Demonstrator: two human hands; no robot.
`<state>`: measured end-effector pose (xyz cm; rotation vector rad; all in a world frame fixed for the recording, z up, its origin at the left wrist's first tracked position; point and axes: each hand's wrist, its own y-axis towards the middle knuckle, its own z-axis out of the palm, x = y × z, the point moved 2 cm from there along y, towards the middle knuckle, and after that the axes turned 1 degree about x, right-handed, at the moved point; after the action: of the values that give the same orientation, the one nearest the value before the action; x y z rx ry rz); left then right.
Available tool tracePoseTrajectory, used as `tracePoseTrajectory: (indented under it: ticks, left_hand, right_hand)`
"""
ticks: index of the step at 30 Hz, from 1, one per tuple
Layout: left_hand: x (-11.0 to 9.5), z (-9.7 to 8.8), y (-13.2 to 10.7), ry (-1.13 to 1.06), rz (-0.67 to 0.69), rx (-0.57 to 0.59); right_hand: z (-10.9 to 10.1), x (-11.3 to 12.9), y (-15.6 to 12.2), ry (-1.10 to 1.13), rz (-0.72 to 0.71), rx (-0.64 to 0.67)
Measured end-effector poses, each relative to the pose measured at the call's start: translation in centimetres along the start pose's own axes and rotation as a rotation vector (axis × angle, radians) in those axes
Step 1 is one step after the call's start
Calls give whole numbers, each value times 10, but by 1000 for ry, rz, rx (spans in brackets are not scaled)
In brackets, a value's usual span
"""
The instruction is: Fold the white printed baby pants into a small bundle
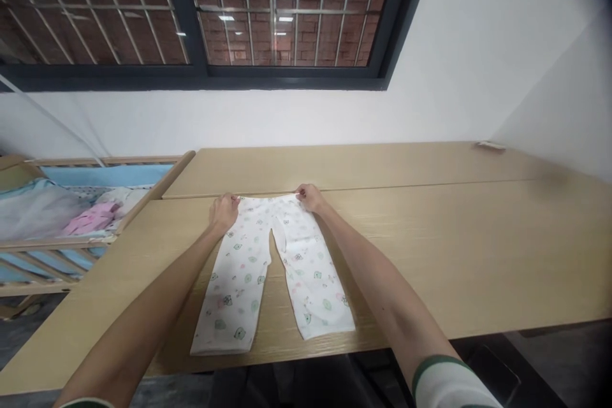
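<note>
We see the left hand (224,211) with its fingers pinched on one top corner of the white baby pants (318,271), and the right hand (310,197) pinched on the other top corner. Both hands touch the waist, so neither one is nearer. From the hands, the pants run back toward us, between the two arms. Their long way goes from the far waist to the near leg ends, and the two legs point at us and spread a little apart. The pants lie on the bench (454,236), close to its near edge, with small green and pink pictures on them. We can't tell if the waist is lifted a bit. Off to the left is a wooden crib (157,188) with a pink cloth (93,218) in it. Past the bench, a barred window (287,32) sits in the white wall (444,89).
</note>
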<state>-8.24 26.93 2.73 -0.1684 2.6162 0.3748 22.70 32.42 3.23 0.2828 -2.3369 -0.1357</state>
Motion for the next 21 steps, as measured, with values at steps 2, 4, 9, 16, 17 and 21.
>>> tracePoseTrajectory:
  ticks: [2, 4, 9, 16, 17, 21]
  left_hand:
    - [-1, 3, 6, 23, -13, 8]
    - [-3, 5, 11, 38, -25, 14]
    - [-9, 7, 19, 57, -32, 37]
    - [-21, -3, 18, 82, -35, 74]
    - [-24, -5, 16, 85, -37, 79]
    - [-47, -21, 5, 99, -10, 69]
  right_hand:
    - [2, -1, 5, 14, 19, 3]
    - [3, -3, 9, 27, 37, 6]
    - [5, -7, 15, 54, 83, 5]
    - [2, -8, 22, 78, 131, -16]
    - [1, -8, 22, 82, 136, -17]
    - [-3, -8, 20, 108, 144, -17]
